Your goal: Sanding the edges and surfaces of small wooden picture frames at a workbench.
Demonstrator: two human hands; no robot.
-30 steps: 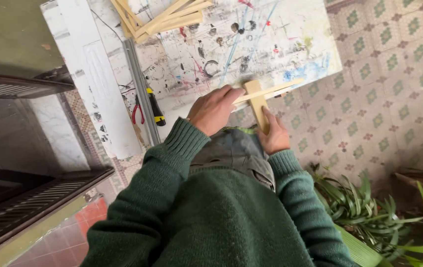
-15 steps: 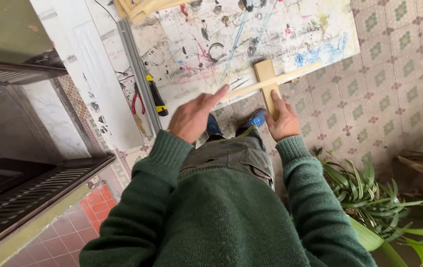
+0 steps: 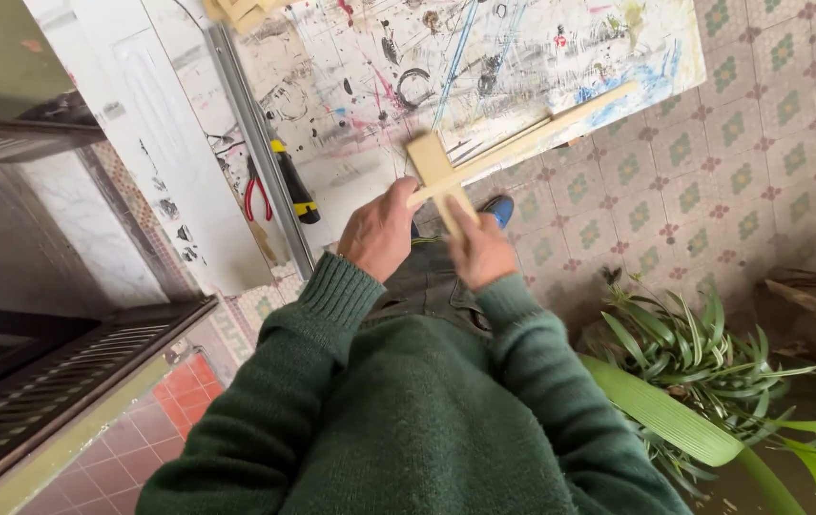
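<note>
Here the left hand (image 3: 379, 236) and the right hand (image 3: 477, 250) both close their fingers around a wooden cross (image 3: 455, 172), which is in the air just above them, over the painted board (image 3: 522, 57). It looks light and stiff, so the best hold seems low on the short piece. Pliers (image 3: 257, 195) lie further left of the left hand

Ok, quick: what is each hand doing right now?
Left hand: closed on the long wooden strip.
Right hand: closed on the short wooden piece crossing it.
</note>
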